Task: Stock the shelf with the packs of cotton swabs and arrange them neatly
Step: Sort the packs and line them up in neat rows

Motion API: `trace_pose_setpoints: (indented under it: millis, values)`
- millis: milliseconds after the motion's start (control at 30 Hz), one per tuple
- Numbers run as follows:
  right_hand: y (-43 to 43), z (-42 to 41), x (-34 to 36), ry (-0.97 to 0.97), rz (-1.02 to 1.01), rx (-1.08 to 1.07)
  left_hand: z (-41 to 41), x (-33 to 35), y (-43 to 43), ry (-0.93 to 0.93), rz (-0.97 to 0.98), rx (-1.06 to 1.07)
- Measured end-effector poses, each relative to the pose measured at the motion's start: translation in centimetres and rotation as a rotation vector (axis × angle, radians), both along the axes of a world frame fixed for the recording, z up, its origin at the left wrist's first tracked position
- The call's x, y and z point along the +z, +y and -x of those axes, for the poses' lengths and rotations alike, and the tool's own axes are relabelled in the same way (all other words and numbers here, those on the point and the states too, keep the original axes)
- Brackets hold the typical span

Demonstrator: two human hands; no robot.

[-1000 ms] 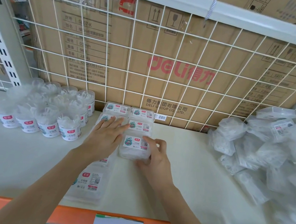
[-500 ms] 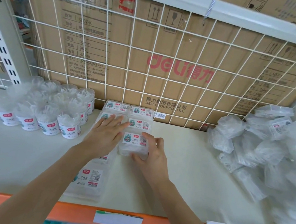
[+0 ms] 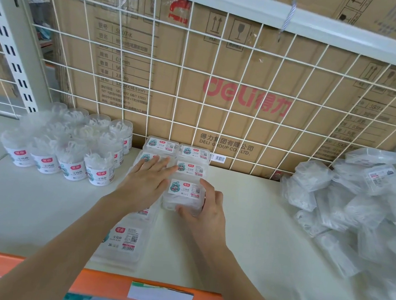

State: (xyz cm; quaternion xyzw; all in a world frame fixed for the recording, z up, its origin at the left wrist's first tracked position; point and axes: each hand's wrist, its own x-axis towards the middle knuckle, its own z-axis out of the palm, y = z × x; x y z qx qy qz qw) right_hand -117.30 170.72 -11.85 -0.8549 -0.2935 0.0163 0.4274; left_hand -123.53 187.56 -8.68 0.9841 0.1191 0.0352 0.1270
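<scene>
Nudged slightly backward, a clear, white-labelled pack [image 3: 183,193] is gripped on the shelf [image 3: 244,231] by the right hand [image 3: 208,216]; the left hand [image 3: 146,183] is laid flat, fingers straight, partly hiding neighbouring packs [image 3: 146,212].

The right hand [image 3: 208,216] grips a clear rectangular plastic pack with a white label [image 3: 184,196] on the cream shelf board [image 3: 255,245]. Just left of that pack the left hand [image 3: 146,183] lies flat on a row of like packs [image 3: 121,243] — round clear tubs [image 3: 71,166] stand further left.
</scene>
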Motion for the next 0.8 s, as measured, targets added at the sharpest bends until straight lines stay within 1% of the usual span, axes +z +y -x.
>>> trace_pose_setpoints:
  millis: [167,267,333,433,567,633,667,800]
  values:
    - [-0.1,0.0,0.2,0.006,-0.027,0.046,0.0,-0.1,0.2,-0.003,0.01,0.0]
    - [-1.0,-0.5,0.7,0.079,-0.065,0.13,0.0,-0.2,0.2,-0.008,0.032,0.011]
    - [-2.0,-0.9,1.2,0.148,-0.028,0.173,0.0,-0.2,0.3,-0.009,0.057,0.012]
    - [-4.0,-1.5,2.1,0.147,0.041,0.198,0.2,0.1,0.5,-0.02,0.182,0.009]
    - [-7.4,-2.3,3.2,0.03,0.073,0.112,0.7,0.9,0.7,-0.105,0.47,0.003]
    - [-9.2,-2.8,3.6,-0.033,0.063,0.045,0.8,1.2,0.9,-0.14,0.571,0.013]
    - [-10.2,-3.1,3.7,-0.054,0.056,0.006,0.8,1.3,0.9,-0.159,0.581,0.014]
    - [-13.6,-4.9,3.9,-0.127,0.023,-0.162,-0.3,2.7,0.0,-0.241,0.432,-0.03]
